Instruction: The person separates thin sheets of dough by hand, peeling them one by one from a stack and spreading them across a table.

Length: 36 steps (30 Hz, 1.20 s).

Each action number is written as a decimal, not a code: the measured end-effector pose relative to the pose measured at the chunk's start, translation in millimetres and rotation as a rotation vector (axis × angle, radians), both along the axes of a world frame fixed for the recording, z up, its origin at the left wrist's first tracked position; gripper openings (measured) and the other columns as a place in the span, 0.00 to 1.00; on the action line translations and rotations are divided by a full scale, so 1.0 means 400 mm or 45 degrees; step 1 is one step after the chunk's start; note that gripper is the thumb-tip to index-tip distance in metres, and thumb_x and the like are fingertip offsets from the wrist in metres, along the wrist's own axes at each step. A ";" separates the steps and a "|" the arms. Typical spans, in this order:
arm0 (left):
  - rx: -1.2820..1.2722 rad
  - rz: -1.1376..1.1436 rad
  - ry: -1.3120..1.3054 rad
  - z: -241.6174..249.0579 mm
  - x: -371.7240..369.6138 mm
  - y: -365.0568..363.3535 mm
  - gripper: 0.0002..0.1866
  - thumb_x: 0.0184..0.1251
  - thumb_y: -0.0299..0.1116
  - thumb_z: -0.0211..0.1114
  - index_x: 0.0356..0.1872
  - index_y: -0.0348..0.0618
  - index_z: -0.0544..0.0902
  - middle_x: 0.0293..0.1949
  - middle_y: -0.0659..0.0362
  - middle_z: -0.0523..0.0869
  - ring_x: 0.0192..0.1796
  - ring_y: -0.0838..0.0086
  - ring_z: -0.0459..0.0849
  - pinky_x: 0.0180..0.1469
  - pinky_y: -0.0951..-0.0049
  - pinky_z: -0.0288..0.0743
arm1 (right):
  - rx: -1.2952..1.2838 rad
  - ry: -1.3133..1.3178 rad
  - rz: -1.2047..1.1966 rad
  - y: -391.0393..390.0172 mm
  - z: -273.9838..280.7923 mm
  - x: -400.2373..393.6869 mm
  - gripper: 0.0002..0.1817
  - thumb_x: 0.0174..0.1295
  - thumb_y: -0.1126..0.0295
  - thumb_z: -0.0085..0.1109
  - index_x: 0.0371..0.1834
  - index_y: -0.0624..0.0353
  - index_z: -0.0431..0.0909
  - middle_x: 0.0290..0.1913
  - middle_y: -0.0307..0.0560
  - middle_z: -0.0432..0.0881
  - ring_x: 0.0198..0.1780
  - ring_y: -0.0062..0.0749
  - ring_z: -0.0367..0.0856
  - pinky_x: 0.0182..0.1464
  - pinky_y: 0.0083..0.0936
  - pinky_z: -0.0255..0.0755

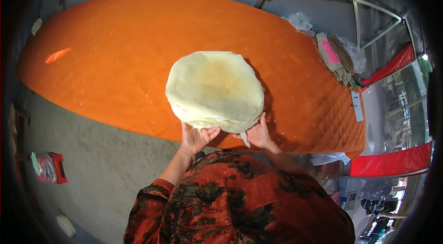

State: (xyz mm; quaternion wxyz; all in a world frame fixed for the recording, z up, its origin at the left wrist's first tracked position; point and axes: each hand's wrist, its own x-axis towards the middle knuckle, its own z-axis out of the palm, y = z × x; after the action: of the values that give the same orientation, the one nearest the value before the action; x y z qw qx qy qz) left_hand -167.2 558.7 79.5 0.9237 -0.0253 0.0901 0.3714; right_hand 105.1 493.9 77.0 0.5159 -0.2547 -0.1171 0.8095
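Observation:
A thick, pale cream round pad (214, 82), which looks like a stack of soft layered sheets, is in front of me over the orange quilted table cover (115, 68). Its top is slightly hollowed and yellowish in the middle, and its near edge is uneven. My left hand (196, 138) grips that near edge on the left, with some fingers hidden under it. On the right of the same edge, my right hand (259, 134) is closed around the pad's lower side. Between the hands a small pale flap (245, 139) hangs down.
At the table's right end lie a pile of grey-brown cloth-like pieces (333, 57) with a pink patch and a clear plastic bag (301, 21). A white card (357, 105) is at the right edge. A red stool (59, 168) stands on the floor at left.

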 end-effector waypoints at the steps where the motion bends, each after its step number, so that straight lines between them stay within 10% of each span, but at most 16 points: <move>1: -0.004 -0.011 0.013 -0.003 -0.007 -0.002 0.49 0.61 0.77 0.42 0.71 0.47 0.61 0.68 0.50 0.69 0.64 0.49 0.74 0.63 0.51 0.71 | -0.039 -0.058 0.000 -0.004 -0.006 0.004 0.45 0.61 0.25 0.33 0.75 0.42 0.53 0.72 0.43 0.62 0.67 0.45 0.66 0.61 0.49 0.68; 9: -0.037 -0.086 0.128 -0.083 -0.027 -0.040 0.47 0.61 0.77 0.40 0.72 0.52 0.61 0.70 0.53 0.68 0.66 0.52 0.72 0.62 0.47 0.70 | -0.241 0.006 0.057 -0.047 -0.163 0.047 0.42 0.64 0.29 0.36 0.67 0.52 0.65 0.60 0.48 0.74 0.54 0.43 0.77 0.53 0.40 0.75; 21: 0.013 -0.076 0.066 -0.080 -0.015 -0.086 0.47 0.62 0.77 0.37 0.73 0.52 0.59 0.72 0.54 0.64 0.71 0.54 0.67 0.69 0.47 0.62 | -0.234 -0.166 0.028 -0.096 -0.196 0.048 0.13 0.62 0.80 0.53 0.50 0.64 0.73 0.49 0.48 0.78 0.51 0.37 0.76 0.57 0.36 0.72; 29: -0.233 -0.087 -0.097 -0.156 0.014 -0.102 0.43 0.66 0.73 0.35 0.70 0.51 0.65 0.70 0.54 0.69 0.69 0.53 0.68 0.68 0.51 0.64 | -0.307 -0.156 -0.102 -0.069 -0.170 0.011 0.13 0.60 0.82 0.53 0.48 0.63 0.74 0.49 0.49 0.78 0.50 0.34 0.75 0.51 0.31 0.73; 36: -0.105 -0.081 0.024 -0.117 0.039 -0.118 0.44 0.65 0.74 0.35 0.71 0.51 0.63 0.70 0.53 0.67 0.70 0.56 0.67 0.70 0.49 0.60 | -0.337 -0.513 0.375 -0.063 -0.102 0.102 0.08 0.63 0.80 0.52 0.44 0.64 0.75 0.41 0.48 0.80 0.41 0.30 0.79 0.40 0.23 0.75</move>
State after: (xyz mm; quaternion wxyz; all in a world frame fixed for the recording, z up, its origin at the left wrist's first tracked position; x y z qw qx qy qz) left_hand -151.6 511.4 32.5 0.9323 -0.0569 0.1146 0.3382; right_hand 145.7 468.8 36.3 0.3214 -0.4560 -0.1464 0.8169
